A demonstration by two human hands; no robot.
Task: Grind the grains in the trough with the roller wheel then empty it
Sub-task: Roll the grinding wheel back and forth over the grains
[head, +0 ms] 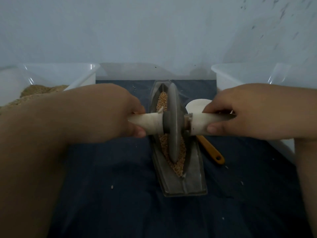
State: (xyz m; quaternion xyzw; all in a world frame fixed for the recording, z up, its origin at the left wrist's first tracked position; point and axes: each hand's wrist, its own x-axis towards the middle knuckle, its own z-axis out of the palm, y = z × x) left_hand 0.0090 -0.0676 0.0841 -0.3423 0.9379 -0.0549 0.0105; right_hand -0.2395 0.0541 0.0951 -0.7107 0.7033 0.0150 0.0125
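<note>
Roller wheel (173, 124) in trough (193, 182), btwn gripping fingers (214, 129).

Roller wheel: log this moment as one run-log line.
phase: grinding | left hand: grips left handle | right hand: grips right handle | roller wheel: upright in trough | grains: in trough, not yet emptied

The roller wheel (173, 124) is dull grey, matt and smooth-faced; metal or stone, I cannot tell. Its handles (151, 123) are pale and smooth. The trough (185, 184) is grey metal with a faint sheen. The grains (163, 100) look dry, tan and coarse. Underneath lies a dark blue matt cloth (111, 177), lightly creased. The left bin (82, 71) and right bin (240, 71) at its far corners are glossy translucent plastic.
</note>
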